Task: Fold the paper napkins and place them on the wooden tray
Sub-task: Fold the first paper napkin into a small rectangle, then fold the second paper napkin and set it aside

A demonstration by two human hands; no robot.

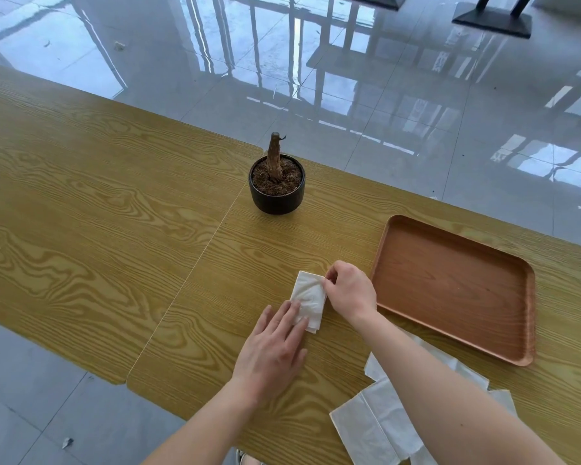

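Beside the bare wooden tray, both hands press a folded napkin.

folded napkin: white, flat on table | wooden tray: empty, beside it

It looks like a café or canteen hall: long wood-grain tables stand on glossy grey floor tiles, a potted stump as centrepiece, black pedestal table bases beyond.
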